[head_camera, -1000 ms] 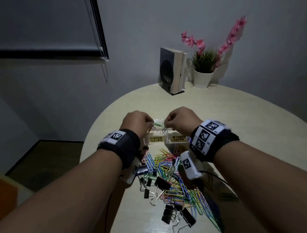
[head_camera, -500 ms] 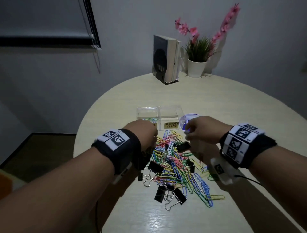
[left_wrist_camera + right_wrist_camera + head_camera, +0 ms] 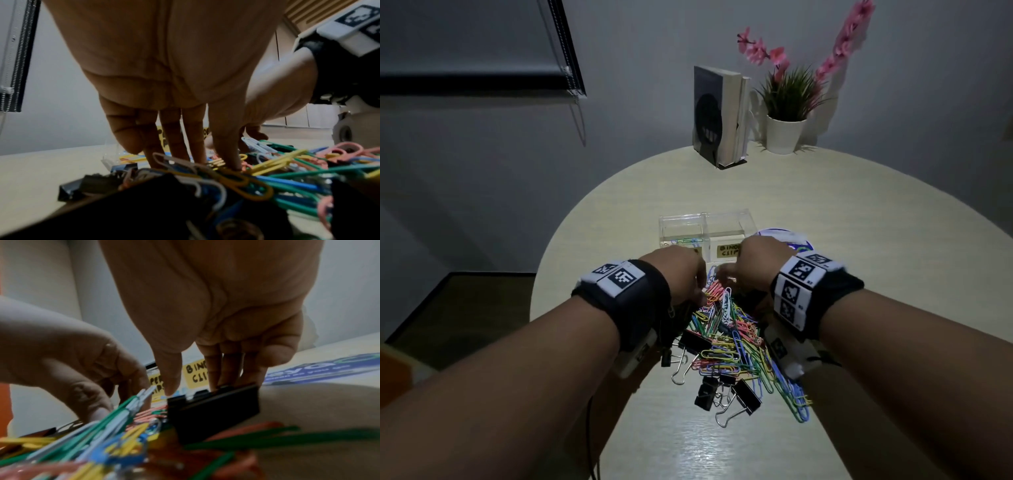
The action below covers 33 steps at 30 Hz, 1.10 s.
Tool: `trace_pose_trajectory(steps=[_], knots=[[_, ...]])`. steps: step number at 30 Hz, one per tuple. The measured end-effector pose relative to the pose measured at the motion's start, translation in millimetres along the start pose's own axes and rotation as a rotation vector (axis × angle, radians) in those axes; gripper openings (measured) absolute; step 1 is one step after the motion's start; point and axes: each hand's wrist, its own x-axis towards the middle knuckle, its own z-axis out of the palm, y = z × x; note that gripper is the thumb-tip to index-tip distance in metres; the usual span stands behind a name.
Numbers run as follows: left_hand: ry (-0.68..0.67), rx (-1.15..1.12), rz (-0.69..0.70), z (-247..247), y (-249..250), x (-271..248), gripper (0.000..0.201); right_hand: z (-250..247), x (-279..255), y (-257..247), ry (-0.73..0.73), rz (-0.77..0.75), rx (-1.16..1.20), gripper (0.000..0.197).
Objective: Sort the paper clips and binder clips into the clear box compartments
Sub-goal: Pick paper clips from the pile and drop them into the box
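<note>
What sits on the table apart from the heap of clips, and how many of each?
Clear box, with two compartments: 1
Potted plant: 1
Stand of books: 1
Round printed disc, partly hidden by the right hand: 1
Total: 4

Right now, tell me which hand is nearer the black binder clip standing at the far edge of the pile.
Right. The right hand has fingertips on the binder clip; the left hand is beside it, among the paper clips.

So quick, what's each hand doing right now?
Left hand: open, straight fingers touching the colourful paper clip pile.
Right hand: fingers closing on a black binder clip.
</note>
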Motion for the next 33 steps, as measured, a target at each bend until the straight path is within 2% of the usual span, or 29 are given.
trace_pose_trajectory(steps=[3, 7, 10, 13, 18, 22, 27, 33], knots=[[-0.052, 0.045, 0.007, 1.6, 2.1, 0.0, 0.029, 6.9, -0.1, -4.5, -0.046, -0.016, -0.036, 0.041], [-0.027, -0.003, -0.007, 5.5, -3.4, -2.6, 0.028, 8.0, 1.8, 0.7, -0.091, -0.037, -0.019, 0.027], [0.021, -0.045, -0.008, 5.8, -5.3, -6.2, 0.024, 5.1, 1.4, 4.0, -0.122, -0.031, 0.019, 0.029], [0.031, -0.07, 0.012, 5.6, -7.9, -9.1, 0.033, 1.5, -0.7, 2.0, -0.14, -0.048, 0.005, 0.036], [0.003, -0.056, -0.001, 7.2, -6.3, -8.3, 0.041, 0.3, -5.9, -1.0, -0.183, -0.07, -0.059, 0.014], [0.068, -0.138, -0.026, 5.4, -12.4, -9.9, 0.032, -10.8, -16.6, 3.1, -0.157, -0.061, 0.104, 0.002], [0.176, -0.254, -0.031, -4.1, -18.4, -13.2, 0.022, -30.2, -14.4, 13.1, -0.056, -0.059, 0.331, 0.007], [0.325, -0.571, -0.054, -24.6, -32.9, -18.7, 0.014, -44.3, -14.9, 17.9, -0.017, 0.03, 0.693, 0.01]])
